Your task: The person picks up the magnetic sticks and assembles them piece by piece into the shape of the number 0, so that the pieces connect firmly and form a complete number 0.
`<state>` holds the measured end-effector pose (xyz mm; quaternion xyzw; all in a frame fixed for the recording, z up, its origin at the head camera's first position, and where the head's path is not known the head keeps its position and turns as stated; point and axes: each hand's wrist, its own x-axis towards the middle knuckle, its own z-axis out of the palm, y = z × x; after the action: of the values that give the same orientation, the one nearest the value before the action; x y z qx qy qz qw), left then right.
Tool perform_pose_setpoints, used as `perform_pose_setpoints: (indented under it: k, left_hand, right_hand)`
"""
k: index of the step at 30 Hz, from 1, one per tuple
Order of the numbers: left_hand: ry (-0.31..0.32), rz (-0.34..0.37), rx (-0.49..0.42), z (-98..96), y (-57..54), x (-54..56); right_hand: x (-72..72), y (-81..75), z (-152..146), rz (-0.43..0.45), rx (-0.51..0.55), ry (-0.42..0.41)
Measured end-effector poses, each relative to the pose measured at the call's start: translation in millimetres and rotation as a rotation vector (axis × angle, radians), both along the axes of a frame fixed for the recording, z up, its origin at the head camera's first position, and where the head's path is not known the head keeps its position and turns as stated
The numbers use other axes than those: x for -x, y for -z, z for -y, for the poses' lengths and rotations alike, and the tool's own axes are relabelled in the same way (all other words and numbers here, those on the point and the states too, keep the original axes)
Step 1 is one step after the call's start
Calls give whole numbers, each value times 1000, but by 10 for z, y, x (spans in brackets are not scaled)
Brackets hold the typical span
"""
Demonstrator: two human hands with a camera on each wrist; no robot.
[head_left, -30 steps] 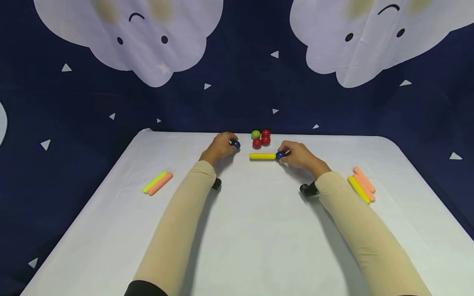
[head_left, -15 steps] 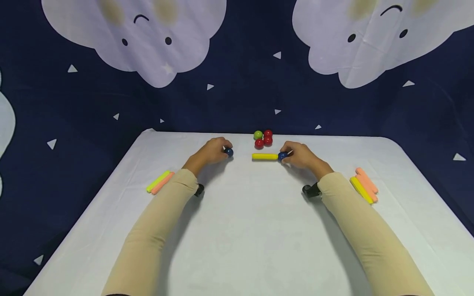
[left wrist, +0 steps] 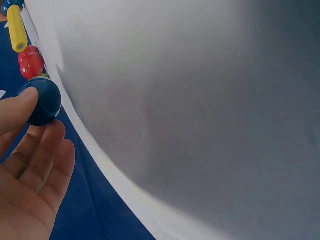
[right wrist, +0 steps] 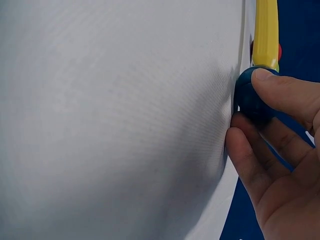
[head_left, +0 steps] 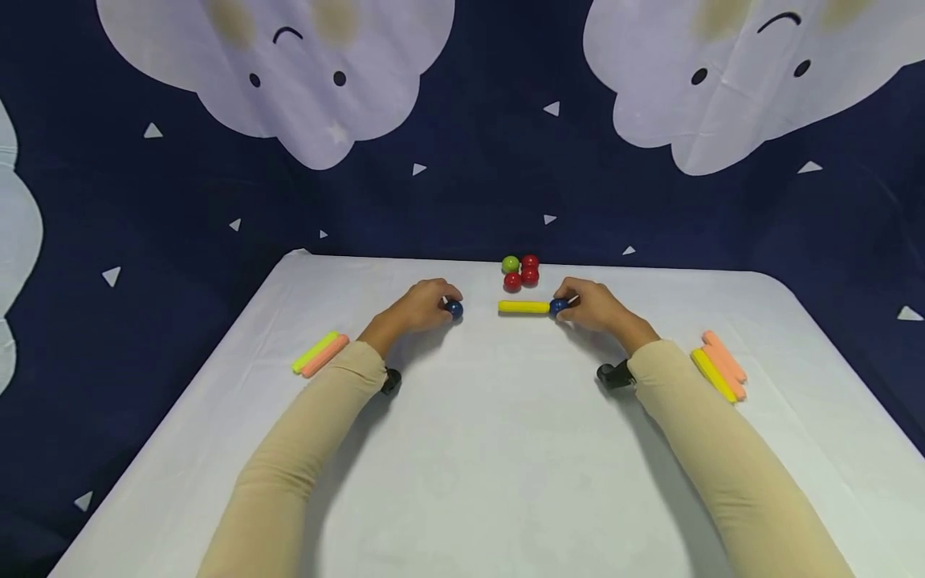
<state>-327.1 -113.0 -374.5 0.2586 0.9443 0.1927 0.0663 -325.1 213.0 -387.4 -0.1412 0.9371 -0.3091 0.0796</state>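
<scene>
A dark blue ball [left wrist: 46, 102] is pinched between the thumb and fingers of my left hand [head_left: 421, 306], left of the table's middle. My right hand [head_left: 594, 307] pinches a second blue ball [right wrist: 252, 97], which sits against the right end of a yellow stick [head_left: 523, 307]. The stick lies level and points left, toward the ball in the left hand, with a gap between them. In the left wrist view the free end of the yellow stick [left wrist: 17, 37] shows a small hole.
Behind the stick, red balls [head_left: 530, 277] and a green ball [head_left: 510, 264] cluster at the far edge. Yellow-green and orange sticks [head_left: 325, 356] lie at left. A yellow stick [head_left: 712, 375] and orange sticks [head_left: 725, 357] lie at right on the white table [head_left: 499, 449].
My left hand drew back leftward and toward me with its blue ball, then shifted slightly nearer again. The right hand stays at the stick's end; the whole view drifted a little.
</scene>
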Motion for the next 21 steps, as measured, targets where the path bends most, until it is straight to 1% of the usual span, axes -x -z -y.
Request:
perform_pose_setpoints:
  k: [3, 6, 11, 15, 18, 21]
  left_hand:
    - [4, 12, 5, -41, 26, 7]
    - [6, 19, 2, -63, 27, 6]
    - [21, 9, 5, -93, 10, 30]
    - [35, 29, 12, -124, 25, 45]
    - [31, 48, 12, -152, 20, 55]
    - [13, 71, 3, -173, 7, 66]
  right_hand:
    - [-4, 11, 3, 12, -1, 0]
    - [3, 18, 20, 14, 6, -1]
    - [18, 4, 26, 4, 16, -5]
    - [13, 20, 27, 10, 15, -7]
    - [4, 21, 28, 7, 15, -4]
    - [3, 19, 28, 1, 13, -3]
